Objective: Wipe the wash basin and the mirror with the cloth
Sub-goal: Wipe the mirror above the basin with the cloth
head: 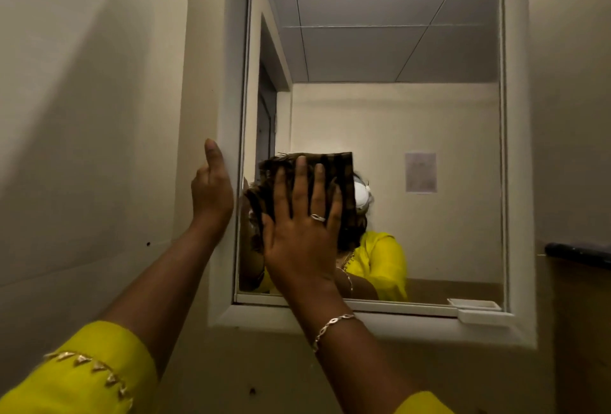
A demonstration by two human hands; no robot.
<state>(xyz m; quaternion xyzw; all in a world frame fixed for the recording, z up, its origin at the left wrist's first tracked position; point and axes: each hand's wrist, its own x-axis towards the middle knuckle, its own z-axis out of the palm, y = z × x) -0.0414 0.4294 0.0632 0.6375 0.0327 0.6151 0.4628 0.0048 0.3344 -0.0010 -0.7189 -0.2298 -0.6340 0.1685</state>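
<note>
A wall mirror [413, 116] in a white frame fills the middle of the head view. My right hand [302, 232] lies flat with straight, spread fingers on a dark brown checked cloth [340, 169], pressing it against the lower left of the glass. My left hand [211, 192] rests upright against the left side of the mirror's frame [228, 116], fingers straight. The wash basin is out of view. The mirror reflects a person in yellow behind the cloth.
A small white ledge [482, 316] juts from the frame's lower right corner. A dark bar [578, 253] sticks out of the wall at the right edge. Plain beige wall [82, 116] stretches to the left of the mirror.
</note>
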